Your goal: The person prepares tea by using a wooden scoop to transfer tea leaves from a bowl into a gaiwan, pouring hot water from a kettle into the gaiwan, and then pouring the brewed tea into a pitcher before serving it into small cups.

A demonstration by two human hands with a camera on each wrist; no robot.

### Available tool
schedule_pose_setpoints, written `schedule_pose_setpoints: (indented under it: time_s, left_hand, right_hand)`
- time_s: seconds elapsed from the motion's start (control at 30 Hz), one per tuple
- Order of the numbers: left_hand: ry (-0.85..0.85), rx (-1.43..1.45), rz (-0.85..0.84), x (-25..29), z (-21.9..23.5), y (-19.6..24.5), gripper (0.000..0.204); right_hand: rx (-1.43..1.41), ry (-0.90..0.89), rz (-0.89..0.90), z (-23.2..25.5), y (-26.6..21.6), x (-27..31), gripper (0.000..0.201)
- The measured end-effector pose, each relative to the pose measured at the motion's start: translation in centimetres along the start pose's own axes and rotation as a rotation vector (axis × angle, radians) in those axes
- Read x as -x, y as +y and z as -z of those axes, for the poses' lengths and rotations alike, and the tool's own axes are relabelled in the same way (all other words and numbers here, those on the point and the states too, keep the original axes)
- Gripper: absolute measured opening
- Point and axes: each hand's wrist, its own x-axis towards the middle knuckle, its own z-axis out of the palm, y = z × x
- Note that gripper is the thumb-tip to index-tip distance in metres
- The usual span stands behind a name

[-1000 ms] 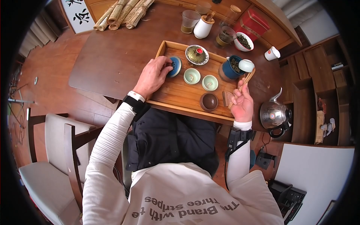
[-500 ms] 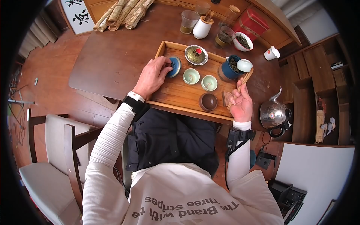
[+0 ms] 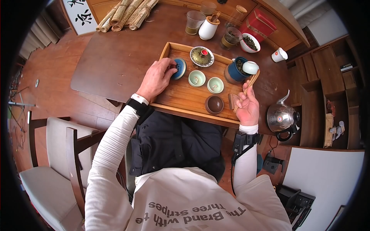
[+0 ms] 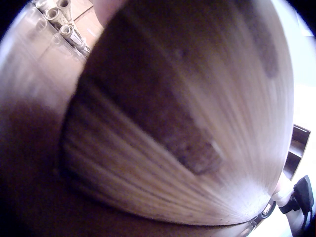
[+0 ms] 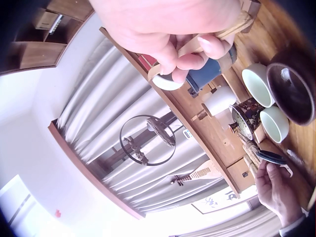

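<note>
At the tray's left end my left hand (image 3: pixel 157 78) pinches a blue round lid (image 3: pixel 179 69) with a pale rim, held tilted; the right wrist view shows the lid (image 5: pixel 271 157) too. My right hand (image 3: pixel 248 109) grips wooden tongs (image 3: pixel 253 80) near the tray's right end. The tong tips hold a small white cup (image 3: pixel 251 67), tipped on its side at the rim of a blue pot (image 3: pixel 234 72). Dark tea leaves lie in that pot. Two pale green cups (image 3: pixel 197 78) and a brown bowl (image 3: pixel 214 104) stand between my hands.
A patterned lidded bowl (image 3: pixel 202 57) sits at the back of the wooden tray (image 3: pixel 175 95). Behind stand glasses, a white jar (image 3: pixel 208 30), a bowl of tea leaves (image 3: pixel 250 42) and a red box (image 3: pixel 259 24). A steel kettle (image 3: pixel 280 117) is at the right.
The white cup in the tongs has shifted slightly left over the blue pot. My left hand and the lid stay in place.
</note>
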Motion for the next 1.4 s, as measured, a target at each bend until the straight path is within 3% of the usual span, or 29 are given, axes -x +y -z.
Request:
schedule_pose_setpoints:
  time_s: [0.4, 0.5, 0.57, 0.6, 0.67, 0.7, 0.73, 0.8, 0.87, 0.93, 0.97, 1.13, 1.27, 1.4]
  left_hand:
    - [-0.003, 0.005, 0.001, 0.0, 0.1, 0.1, 0.019]
    - [0.001, 0.005, -0.005, 0.0, 0.1, 0.1, 0.019]
    - [0.006, 0.007, -0.011, -0.1, 0.0, 0.0, 0.019]
    - [0.008, 0.007, -0.018, -0.1, 0.0, 0.0, 0.019]
    - [0.01, 0.01, -0.023, 0.0, 0.1, 0.0, 0.019]
    - [-0.007, 0.016, 0.0, 0.0, 0.2, 0.1, 0.02]
    - [-0.023, 0.022, 0.023, 0.0, 0.3, 0.2, 0.022]
    - [-0.021, 0.021, 0.019, 0.0, 0.4, 0.3, 0.022]
    - [-0.023, 0.019, 0.018, 0.0, 0.5, 0.4, 0.022]
    - [-0.047, 0.019, 0.029, -0.1, 0.7, 0.5, 0.021]
    - [-0.05, 0.02, 0.03, 0.0, 0.6, 0.4, 0.021]
    - [0.038, 0.063, -0.005, 0.0, -0.2, -0.2, 0.018]
    - [0.022, 0.037, -0.024, 0.0, 0.1, 0.0, 0.018]
    - [0.004, 0.032, -0.005, -0.1, 0.2, 0.3, 0.017]
  right_hand:
    - [0.028, 0.01, 0.014, -0.9, -0.5, 0.8, 0.027]
    - [0.216, -0.07, 0.108, -2.5, -1.6, 2.1, 0.028]
    - [0.839, -0.182, 0.281, -3.8, -2.5, 3.0, 0.026]
    - [0.841, -0.18, 0.279, -4.4, -2.6, 3.5, 0.026]
    - [1.278, -0.302, 0.456, -5.9, -2.5, 4.3, 0.021]
    - [1.37, -0.418, 0.411, -6.5, -2.9, 4.3, 0.021]
    - [1.372, -0.42, 0.412, -7.0, -3.0, 4.3, 0.021]
    - [1.713, -0.657, 0.581, -7.8, -2.5, 4.4, 0.023]
    - [1.742, -0.692, 0.668, -8.4, -1.6, 4.3, 0.022]
    - [1.97, -0.849, 0.812, -8.8, -1.2, 3.9, 0.019]
    - [1.97, -0.847, 0.809, -9.1, -0.9, 3.7, 0.019]
    - [2.254, -1.175, 0.93, -11.0, 0.6, 2.9, 0.006]
    - [2.278, -1.249, 0.995, -12.5, 0.2, 3.0, 0.005]
    - [2.234, -1.198, 0.962, -13.0, -1.5, 3.7, 0.008]
